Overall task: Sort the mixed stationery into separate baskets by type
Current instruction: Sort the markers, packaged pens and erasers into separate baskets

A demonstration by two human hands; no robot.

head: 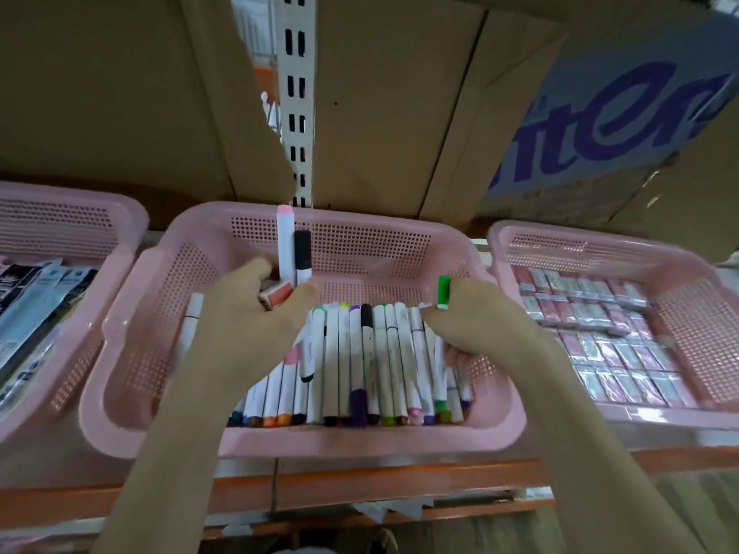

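Mostly white-barrelled markers [360, 361] (caps multicoloured) — both hands [248, 313] gripping some.

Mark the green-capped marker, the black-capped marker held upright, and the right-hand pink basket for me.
green-capped marker [443, 290], head view, on its cap
black-capped marker [302, 249], head view, on its cap
right-hand pink basket [560, 231], head view, on its far rim

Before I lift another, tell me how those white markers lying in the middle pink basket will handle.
The markers look stiff and probably light: the left hand holds several upright together. Round barrels will likely roll if nudged, though packed side by side in the pink basket they brace each other. Smooth plastic may slip.
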